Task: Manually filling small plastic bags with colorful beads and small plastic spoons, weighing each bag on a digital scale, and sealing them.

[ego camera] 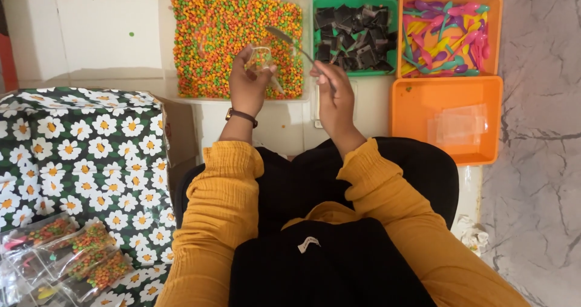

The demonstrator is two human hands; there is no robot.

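- Packets (72, 252), filled, nearest, on flowered cloth (85, 155) at left.
- Left hand (247, 84): fingers pinching small clear bag (261, 59) open; best kept upright over tray.
- Right hand (334, 95): fingers clenched round metal spoon (289, 40); bowl best held level, just beside bag mouth.
- Tray of coloured beads (212, 40) beyond; orange bins (448, 34) farther right.

Left hand (247, 83) pinches small clear bag (261, 59) over clear tub (166, 40) of orange-green-yellow beads. Right hand (333, 92) grips metal spoon (289, 40), bowl just above bag. Green bin (356, 0) of black pieces beside tub; 2 orange bins right.
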